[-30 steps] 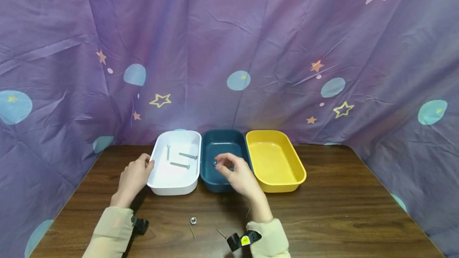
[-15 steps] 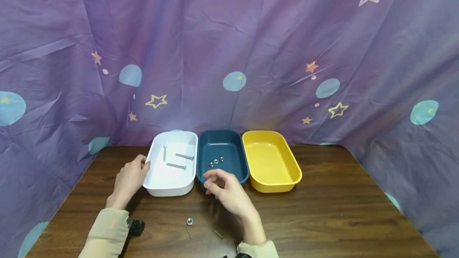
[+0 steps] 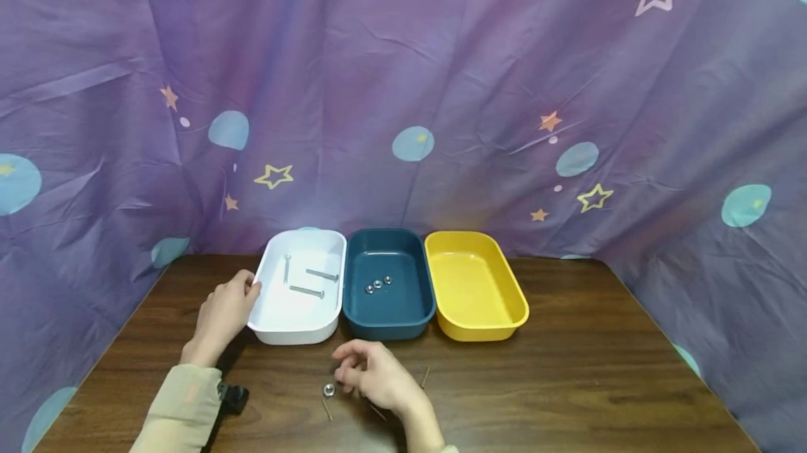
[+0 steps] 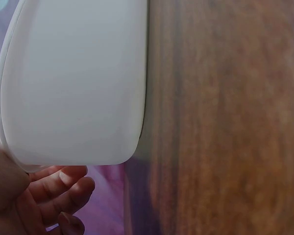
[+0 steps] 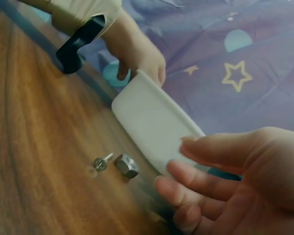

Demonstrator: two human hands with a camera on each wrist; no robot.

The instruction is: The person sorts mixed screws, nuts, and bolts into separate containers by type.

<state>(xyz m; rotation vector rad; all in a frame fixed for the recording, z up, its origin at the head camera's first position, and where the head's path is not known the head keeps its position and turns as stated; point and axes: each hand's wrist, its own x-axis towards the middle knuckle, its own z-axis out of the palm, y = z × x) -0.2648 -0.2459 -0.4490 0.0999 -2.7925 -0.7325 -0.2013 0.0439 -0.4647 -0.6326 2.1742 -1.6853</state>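
Beside the silver hexagonal metal nut on the brown wooden table, the empty right hand hangs relaxed; the left hand grips the white plastic tray. Apparent step: nut pickup, needing a fingertip pinch.

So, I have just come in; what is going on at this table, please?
A person is working with small metal parts. The left hand holds the side of the white tray, where three bolts lie. The right hand, seemingly holding nothing, is near a loose nut and a thin screw on the table. Three smaller-looking nuts lie in the blue tray.
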